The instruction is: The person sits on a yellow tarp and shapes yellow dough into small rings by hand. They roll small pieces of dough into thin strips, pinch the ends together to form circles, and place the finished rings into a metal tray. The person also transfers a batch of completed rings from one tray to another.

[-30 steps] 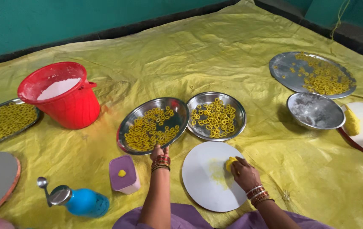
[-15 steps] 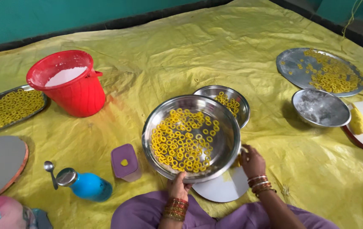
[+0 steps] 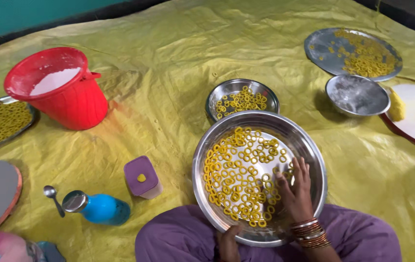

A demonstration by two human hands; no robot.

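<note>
The yellow sheet (image 3: 134, 121) on the floor and the red bucket (image 3: 57, 87) of white powder are unchanged, but the big steel plate (image 3: 309, 160) of yellow rings has been pulled from beside the small bowl (image 3: 241, 99) onto the lap, covering the white disc. Left hand (image 3: 228, 242) grips the plate's near rim. Right hand (image 3: 296, 189), off the disc, now lies inside, fingers spread wide on the yellow rings (image 3: 239, 170).
</note>
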